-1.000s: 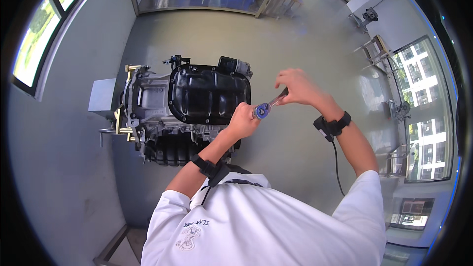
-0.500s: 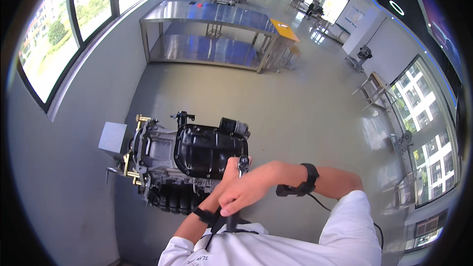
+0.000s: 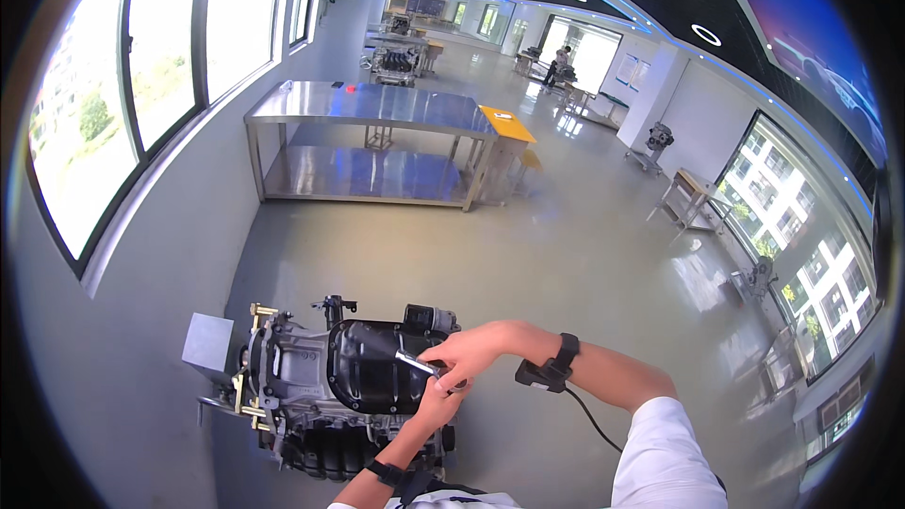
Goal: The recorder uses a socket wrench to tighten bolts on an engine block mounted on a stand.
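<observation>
Over the right end of an engine's black oil pan (image 3: 372,372), both my hands meet on a ratchet wrench (image 3: 415,362). A shiny metal shaft of the wrench sticks out towards the pan, and its other parts are mostly hidden by my fingers. My right hand (image 3: 468,351) is closed on it from above. Just below, my left hand (image 3: 438,405) is closed round it too, close to the right fingertips. The engine (image 3: 300,358) lies with its pan facing up, held at its left side by brass-coloured bolts (image 3: 253,410) on a stand.
A grey box (image 3: 207,344) and a crank handle (image 3: 217,403) belong to the stand beside the left wall. Further off stands a steel workbench (image 3: 377,108) with a yellow-topped table (image 3: 509,124). More engines and a person (image 3: 560,66) are far back. A cable hangs from my right wrist strap (image 3: 547,372).
My view has tilted up, so the engine sits lower. The wrench has swung from upright near my body to slanting over the pan; my right hand moved from its handle up beside my left.
</observation>
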Demonstrator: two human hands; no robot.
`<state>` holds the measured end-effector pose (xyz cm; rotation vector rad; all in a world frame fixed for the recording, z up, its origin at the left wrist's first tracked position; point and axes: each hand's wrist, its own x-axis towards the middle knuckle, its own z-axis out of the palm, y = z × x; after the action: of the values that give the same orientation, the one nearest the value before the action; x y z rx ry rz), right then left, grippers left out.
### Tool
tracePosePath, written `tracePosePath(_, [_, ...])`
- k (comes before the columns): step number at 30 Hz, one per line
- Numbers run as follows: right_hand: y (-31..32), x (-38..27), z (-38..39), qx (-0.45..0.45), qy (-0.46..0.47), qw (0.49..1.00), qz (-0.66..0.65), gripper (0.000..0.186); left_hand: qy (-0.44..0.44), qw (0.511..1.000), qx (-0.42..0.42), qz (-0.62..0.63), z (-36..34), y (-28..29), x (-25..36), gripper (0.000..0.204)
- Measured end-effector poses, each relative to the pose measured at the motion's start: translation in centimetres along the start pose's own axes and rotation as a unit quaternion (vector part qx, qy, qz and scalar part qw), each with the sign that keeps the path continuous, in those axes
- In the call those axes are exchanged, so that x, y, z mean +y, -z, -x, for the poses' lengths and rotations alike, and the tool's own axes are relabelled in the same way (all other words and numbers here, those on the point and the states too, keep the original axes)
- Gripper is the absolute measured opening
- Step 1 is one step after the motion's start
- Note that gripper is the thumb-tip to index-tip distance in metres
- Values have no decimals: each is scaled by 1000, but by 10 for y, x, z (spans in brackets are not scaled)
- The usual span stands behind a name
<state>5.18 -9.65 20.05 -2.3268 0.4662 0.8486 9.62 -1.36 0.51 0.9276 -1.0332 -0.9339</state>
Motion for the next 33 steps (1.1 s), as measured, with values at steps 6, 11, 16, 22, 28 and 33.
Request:
tracePosePath(6, [-34, -52, 13, -151, -28, 977, 147, 62, 57, 982, -119, -138, -9, 24, -31, 38])
tracePosePath(11, [-31, 31, 48, 2, -213, 965, 155, 75, 44, 987, -122, -100, -1, 18, 17, 40])
tracePosePath(16, [-7, 19, 8, -35, -204, 969, -133, 66, -26, 983, -178, -47, -9, 3, 24, 32])
tracePosePath(22, [-25, -18, 30, -46, 113, 987, -105, 59, 54, 971, -191, -134, -12, 10, -34, 35])
tracePosePath(28, [-60, 27, 48, -134, -245, 949, 147, 77, 58, 993, -55, -92, -9, 4, 26, 42])
tracePosePath(33, [0, 7, 28, 5, -211, 976, -60, 76, -43, 989, -88, -114, 1, -7, 2, 32])
